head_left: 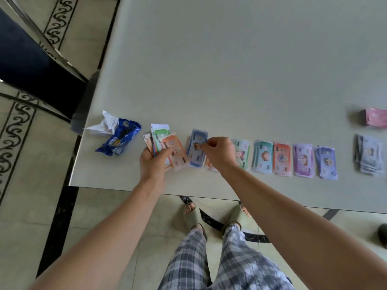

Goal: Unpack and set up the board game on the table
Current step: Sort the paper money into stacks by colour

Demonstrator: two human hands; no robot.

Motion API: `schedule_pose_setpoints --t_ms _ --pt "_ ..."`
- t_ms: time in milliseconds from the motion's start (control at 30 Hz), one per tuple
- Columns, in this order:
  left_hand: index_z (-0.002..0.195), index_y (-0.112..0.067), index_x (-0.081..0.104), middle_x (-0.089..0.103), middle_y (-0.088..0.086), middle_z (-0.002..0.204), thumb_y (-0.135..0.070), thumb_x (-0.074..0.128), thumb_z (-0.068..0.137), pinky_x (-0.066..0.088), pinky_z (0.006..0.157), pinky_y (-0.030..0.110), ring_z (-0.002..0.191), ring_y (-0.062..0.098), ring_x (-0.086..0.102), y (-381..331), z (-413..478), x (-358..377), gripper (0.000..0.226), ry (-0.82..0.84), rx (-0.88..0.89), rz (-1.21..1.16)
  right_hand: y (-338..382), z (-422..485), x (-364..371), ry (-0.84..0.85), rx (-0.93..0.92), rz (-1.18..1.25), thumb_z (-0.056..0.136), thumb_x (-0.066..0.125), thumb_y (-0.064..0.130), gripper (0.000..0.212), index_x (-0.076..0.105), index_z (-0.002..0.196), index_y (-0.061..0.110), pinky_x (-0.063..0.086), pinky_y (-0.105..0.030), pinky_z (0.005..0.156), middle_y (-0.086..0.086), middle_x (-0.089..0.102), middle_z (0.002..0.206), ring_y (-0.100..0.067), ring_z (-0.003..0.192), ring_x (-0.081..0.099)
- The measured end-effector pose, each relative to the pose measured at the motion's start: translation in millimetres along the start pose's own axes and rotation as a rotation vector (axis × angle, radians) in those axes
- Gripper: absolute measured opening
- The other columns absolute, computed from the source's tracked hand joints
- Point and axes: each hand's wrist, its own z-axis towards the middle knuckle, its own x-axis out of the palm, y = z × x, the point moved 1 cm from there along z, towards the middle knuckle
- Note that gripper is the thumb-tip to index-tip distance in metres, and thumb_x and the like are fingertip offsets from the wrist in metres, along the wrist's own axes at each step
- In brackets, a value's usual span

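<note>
My left hand [154,164] grips a fanned stack of play-money notes [165,143] with orange and green ones on top, above the table's near left corner. My right hand [219,152] pinches a blue note [196,148] just right of that stack, low over the grey table [230,70]. Further right, sorted piles lie in a row along the near edge: a green pile [244,153], a teal pile [262,156], an orange-red pile [281,159], a purple pile [303,161] and a blue-violet pile [326,163]. Part of a pale orange pile shows under my right wrist.
A torn blue wrapper [118,139] with white paper lies at the table's left corner. At the far right sit a pale blue pile [369,154] and a pink stack [376,118]. A dark chair [31,59] stands left of the table.
</note>
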Motion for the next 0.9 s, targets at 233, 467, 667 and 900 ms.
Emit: schedule_pose_setpoints --t_ms 233,467,667,900 --pt "0.090 -0.019 0.066 0.071 -0.002 0.082 0.005 0.062 0.085 0.055 0.058 0.023 0.069 0.008 0.066 4 9 -3 0.026 0.057 -0.036 0.023 -6 6 21 -0.140 -0.054 -0.228 0.081 0.071 0.020 0.029 0.056 0.105 0.013 0.052 -0.033 0.064 -0.006 0.067 0.088 -0.024 0.085 0.061" --pt "0.091 -0.019 0.066 0.071 -0.001 0.083 0.003 0.061 0.086 0.054 0.058 0.025 0.070 0.008 0.065 8 9 15 0.023 0.126 -0.030 0.075 -3 -4 6 0.065 -0.146 0.207 0.086 0.070 0.029 0.020 0.062 0.097 0.015 0.043 -0.023 0.058 0.002 0.065 0.077 -0.008 0.063 0.054" --pt "0.096 -0.016 0.068 0.073 0.001 0.084 -0.003 0.066 0.086 0.057 0.063 0.031 0.074 0.015 0.070 11 -1 37 0.016 0.235 -0.077 0.037 -18 -8 -18 0.091 -0.069 0.238 0.077 0.079 0.022 0.014 0.068 0.080 0.014 0.046 -0.024 0.053 -0.002 0.068 0.070 -0.010 0.053 0.055" --pt "0.093 -0.010 0.067 0.073 0.011 0.080 0.002 0.050 0.091 0.058 0.070 0.038 0.069 0.024 0.070 11 -8 49 0.020 0.259 -0.146 -0.078 -49 -10 -35 -0.100 0.082 0.153 0.080 0.077 0.020 0.015 0.062 0.079 0.015 0.051 -0.024 0.054 -0.002 0.068 0.077 -0.010 0.058 0.057"
